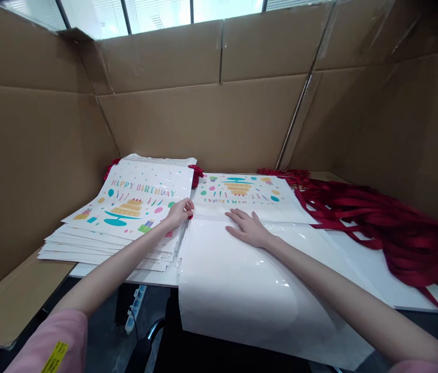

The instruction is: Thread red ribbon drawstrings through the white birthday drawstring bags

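Observation:
My left hand is closed at the left edge of a white glossy sheet, with a bit of red ribbon showing at its fingertips. My right hand lies flat with spread fingers on the same sheet, just below a fold. Above the fold, an upside-down birthday print with a cake shows. To the left is a stack of printed "HAPPY BIRTHDAY" sheets, with red ribbon at its upper right corner. The white sheet hangs over the table's front edge.
Long red ribbons lie heaped on the right of the white table. Cardboard walls enclose the back and sides. Below the table are a power strip and part of a chair.

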{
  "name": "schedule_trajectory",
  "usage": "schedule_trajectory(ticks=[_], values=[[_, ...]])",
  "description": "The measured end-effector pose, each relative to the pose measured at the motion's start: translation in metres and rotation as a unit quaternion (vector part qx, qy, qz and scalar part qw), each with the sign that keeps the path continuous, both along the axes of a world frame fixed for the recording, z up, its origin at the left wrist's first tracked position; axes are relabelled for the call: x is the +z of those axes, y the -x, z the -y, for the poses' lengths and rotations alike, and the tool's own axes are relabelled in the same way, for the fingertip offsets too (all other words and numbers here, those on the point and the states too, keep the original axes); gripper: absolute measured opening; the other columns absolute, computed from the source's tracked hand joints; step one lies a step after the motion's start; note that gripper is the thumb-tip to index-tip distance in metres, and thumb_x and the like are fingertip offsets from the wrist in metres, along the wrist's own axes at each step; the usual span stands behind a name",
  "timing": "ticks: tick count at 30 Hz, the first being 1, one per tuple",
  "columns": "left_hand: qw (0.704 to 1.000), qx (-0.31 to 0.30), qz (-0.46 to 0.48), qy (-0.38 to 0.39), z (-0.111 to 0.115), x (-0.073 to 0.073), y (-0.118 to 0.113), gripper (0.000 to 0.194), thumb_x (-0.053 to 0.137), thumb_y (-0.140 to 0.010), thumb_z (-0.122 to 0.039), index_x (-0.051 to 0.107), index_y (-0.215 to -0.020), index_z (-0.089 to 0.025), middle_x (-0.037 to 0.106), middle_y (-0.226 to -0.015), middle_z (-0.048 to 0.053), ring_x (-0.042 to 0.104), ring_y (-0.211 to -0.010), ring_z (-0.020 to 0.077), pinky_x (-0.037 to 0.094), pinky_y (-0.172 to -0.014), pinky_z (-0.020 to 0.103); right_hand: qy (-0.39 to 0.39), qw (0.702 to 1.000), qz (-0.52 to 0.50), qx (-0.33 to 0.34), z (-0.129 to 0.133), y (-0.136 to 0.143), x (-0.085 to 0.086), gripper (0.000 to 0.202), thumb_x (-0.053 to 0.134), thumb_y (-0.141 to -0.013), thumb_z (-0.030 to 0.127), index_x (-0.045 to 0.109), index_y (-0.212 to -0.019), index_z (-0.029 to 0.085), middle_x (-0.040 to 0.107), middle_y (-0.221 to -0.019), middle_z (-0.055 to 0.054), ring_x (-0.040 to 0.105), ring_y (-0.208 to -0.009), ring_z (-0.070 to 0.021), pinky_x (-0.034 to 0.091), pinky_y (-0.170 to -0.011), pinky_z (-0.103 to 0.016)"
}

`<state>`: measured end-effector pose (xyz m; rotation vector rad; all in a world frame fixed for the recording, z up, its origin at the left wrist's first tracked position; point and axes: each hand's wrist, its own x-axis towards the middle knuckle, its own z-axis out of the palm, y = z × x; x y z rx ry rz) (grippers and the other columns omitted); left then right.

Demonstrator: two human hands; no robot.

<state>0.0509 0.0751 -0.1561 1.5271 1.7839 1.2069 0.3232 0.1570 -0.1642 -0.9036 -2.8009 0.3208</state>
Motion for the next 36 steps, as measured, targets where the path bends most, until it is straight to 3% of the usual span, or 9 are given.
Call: schedule_trajectory(ticks=[7, 12, 18, 23, 26, 29, 32, 36], values=[[0.996, -0.030, 0.071, 0.039, -0.002, 0.004, 0.002, 0.018, 0.059, -0.071, -0.019, 0.052, -0.087, -0.019, 0.052, -0.076, -0.002, 0.055, -0.060, 0.0094, 0.046, -0.055, 0.021, -0.015, 1.000, -0.020, 0.003, -0.003, -0.001, -0.005, 0.056, 0.030, -0.091, 0.056, 0.039, -0.137, 0.025, 0.036, -0.145, -0.011, 0.029, -0.134, -0.0293, 0.021, -0.104, -0.062], [0.995, -0.050, 0.074, 0.045, -0.003, 0.007, 0.009, 0.031, 0.066, -0.062, -0.016, 0.054, -0.090, -0.019, 0.053, -0.079, -0.003, 0.054, -0.059, 0.0081, 0.046, -0.056, 0.021, -0.006, 1.000, -0.018, 0.001, -0.003, -0.003, -0.002, 0.058, 0.030, -0.090, 0.056, 0.038, -0.138, 0.024, 0.035, -0.145, -0.012, 0.029, -0.134, -0.0303, 0.020, -0.104, -0.062], [0.999, -0.026, 0.023, 0.035, -0.004, -0.001, 0.009, 0.035, 0.072, -0.061, -0.019, 0.054, -0.091, -0.019, 0.051, -0.074, -0.004, 0.052, -0.055, 0.0079, 0.044, -0.052, 0.020, 0.004, 1.000, -0.015, 0.001, -0.002, -0.001, -0.002, 0.058, 0.032, -0.090, 0.057, 0.039, -0.138, 0.024, 0.034, -0.146, -0.013, 0.028, -0.134, -0.0309, 0.018, -0.104, -0.062], [0.997, 0.000, -0.072, 0.019, 0.002, 0.011, 0.001, 0.028, 0.074, -0.060, -0.023, 0.060, -0.084, -0.019, 0.052, -0.076, -0.003, 0.051, -0.062, 0.0109, 0.043, -0.060, 0.023, -0.006, 0.999, -0.045, -0.014, -0.004, -0.008, 0.002, 0.054, 0.033, -0.091, 0.054, 0.041, -0.135, 0.024, 0.037, -0.144, -0.011, 0.028, -0.134, -0.0298, 0.020, -0.105, -0.057], [0.989, -0.022, -0.148, -0.007, 0.009, 0.021, -0.012, 0.022, 0.070, -0.069, -0.029, 0.064, -0.088, -0.020, 0.056, -0.090, 0.002, 0.056, -0.079, 0.0170, 0.044, -0.076, 0.029, -0.036, 0.992, -0.095, -0.072, -0.016, -0.036, 0.011, 0.043, 0.034, -0.091, 0.043, 0.051, -0.123, 0.020, 0.052, -0.128, -0.011, 0.044, -0.120, -0.0264, 0.032, -0.101, -0.045], [0.958, -0.145, -0.245, -0.032, 0.018, 0.023, -0.029, 0.031, 0.060, -0.081, -0.033, 0.062, -0.109, -0.021, 0.057, -0.114, 0.008, 0.053, -0.107, 0.0234, 0.040, -0.094, 0.034, -0.068, 0.977, -0.086, -0.185, -0.039, -0.084, 0.019, 0.031, 0.038, -0.088, 0.034, 0.060, -0.101, 0.017, 0.061, -0.104, -0.012, 0.055, -0.100, -0.0261, 0.043, -0.082, -0.036], [0.928, -0.237, -0.287, -0.016, 0.024, 0.018, -0.041, 0.039, 0.051, -0.088, -0.035, 0.054, -0.125, -0.023, 0.050, -0.133, 0.009, 0.044, -0.124, 0.0243, 0.032, -0.105, 0.035, -0.059, 0.952, -0.014, -0.301, -0.063, -0.138, 0.021, 0.025, 0.042, -0.084, 0.029, 0.061, -0.091, 0.016, 0.064, -0.093, -0.013, 0.058, -0.088, -0.0277, 0.043, -0.069, -0.033], [0.910, -0.252, -0.328, 0.008, 0.025, 0.013, -0.042, 0.044, 0.042, -0.093, -0.040, 0.048, -0.134, -0.024, 0.046, -0.139, 0.008, 0.041, -0.127, 0.0230, 0.030, -0.106, 0.036, 0.021, 0.928, 0.023, -0.371, -0.080, -0.191, 0.015, 0.023, 0.045, -0.082, 0.028, 0.063, -0.082, 0.015, 0.066, -0.088, -0.015, 0.060, -0.080, -0.0283, 0.041, -0.063, -0.031]])
